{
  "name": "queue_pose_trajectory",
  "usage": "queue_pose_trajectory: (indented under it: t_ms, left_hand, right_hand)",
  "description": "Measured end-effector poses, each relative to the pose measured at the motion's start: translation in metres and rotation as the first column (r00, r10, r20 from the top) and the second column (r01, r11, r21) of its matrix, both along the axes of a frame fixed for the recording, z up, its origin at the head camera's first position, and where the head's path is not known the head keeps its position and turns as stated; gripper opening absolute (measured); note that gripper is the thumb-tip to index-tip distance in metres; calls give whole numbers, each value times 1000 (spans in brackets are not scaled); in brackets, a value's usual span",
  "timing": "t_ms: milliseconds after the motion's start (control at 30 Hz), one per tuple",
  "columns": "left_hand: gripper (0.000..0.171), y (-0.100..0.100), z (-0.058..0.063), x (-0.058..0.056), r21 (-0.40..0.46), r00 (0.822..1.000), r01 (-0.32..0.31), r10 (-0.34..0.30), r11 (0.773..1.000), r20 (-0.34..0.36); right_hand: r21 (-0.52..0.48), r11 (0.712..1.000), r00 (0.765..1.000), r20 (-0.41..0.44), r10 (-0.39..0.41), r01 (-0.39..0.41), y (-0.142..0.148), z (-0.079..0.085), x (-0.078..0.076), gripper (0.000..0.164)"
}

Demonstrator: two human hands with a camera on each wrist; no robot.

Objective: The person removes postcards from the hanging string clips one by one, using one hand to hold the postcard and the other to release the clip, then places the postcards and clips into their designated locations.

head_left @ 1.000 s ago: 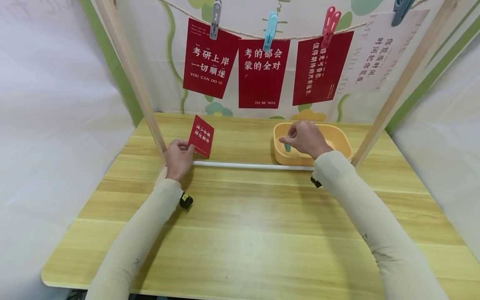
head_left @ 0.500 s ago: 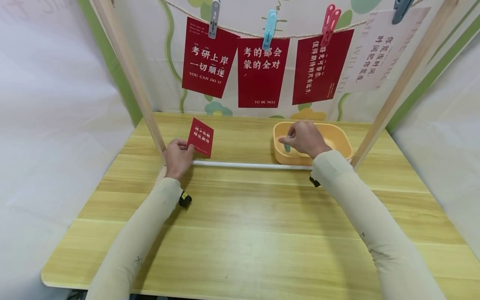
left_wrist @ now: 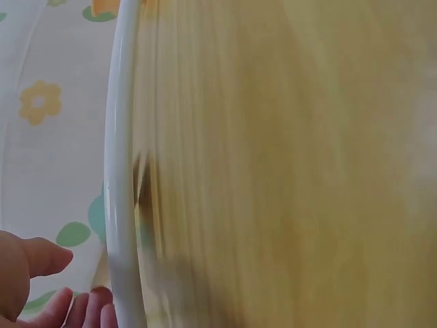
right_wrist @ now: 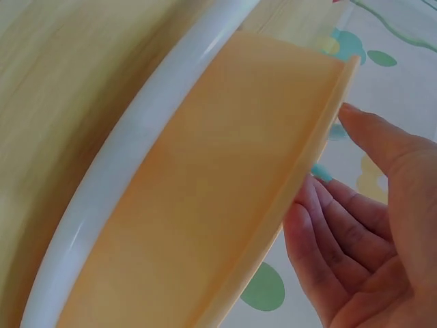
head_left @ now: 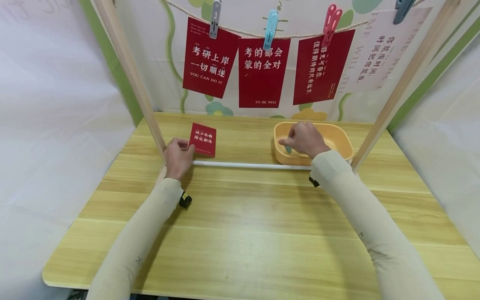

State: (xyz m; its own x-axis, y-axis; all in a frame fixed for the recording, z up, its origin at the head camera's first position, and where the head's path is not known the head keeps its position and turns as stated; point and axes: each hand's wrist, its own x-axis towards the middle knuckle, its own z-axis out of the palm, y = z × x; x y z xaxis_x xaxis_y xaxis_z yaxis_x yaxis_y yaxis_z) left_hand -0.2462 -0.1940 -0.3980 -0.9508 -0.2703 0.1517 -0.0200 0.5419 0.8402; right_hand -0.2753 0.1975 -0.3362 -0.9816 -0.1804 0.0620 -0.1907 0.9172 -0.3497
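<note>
A small red card [head_left: 203, 140] with white lettering lies close to the table, beside the thumb of my left hand [head_left: 179, 158]. In the left wrist view the thumb and fingers of that hand [left_wrist: 51, 287] stand apart with nothing between them. My right hand [head_left: 307, 139] reaches into the yellow plastic basin [head_left: 283, 158] at the back right. A teal clothespin [head_left: 288, 148] shows just below its thumb. The right wrist view shows a gap between thumb and fingers, and a bit of the teal clothespin [right_wrist: 321, 172] beyond the fingertips; whether they touch it is hidden.
Above, a twine line [head_left: 240, 32] carries red cards [head_left: 263, 83] and a pale card [head_left: 375, 58], clipped with clothespins [head_left: 271, 29]. Wooden posts [head_left: 131, 79] flank the space. A white rod [head_left: 247, 165] crosses the wooden table [head_left: 240, 233] low, in front of the basin.
The red card beside my left hand has tipped from upright towards the table top, its upper edge dropping. Both hands have stayed almost in place.
</note>
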Motion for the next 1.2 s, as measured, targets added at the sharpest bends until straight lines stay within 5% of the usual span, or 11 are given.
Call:
queue_pose_trajectory:
  t_ms: [567, 1200]
  left_hand:
    - [34, 1, 9, 6, -41, 1000, 8, -9, 999, -23]
    - [37, 4, 29, 17, 41, 990, 99, -95, 994, -101]
  right_hand:
    - [-51, 998, 999, -21, 37, -38, -11, 19, 11, 53]
    - [-129, 986, 994, 21, 112, -108, -26, 40, 26, 52]
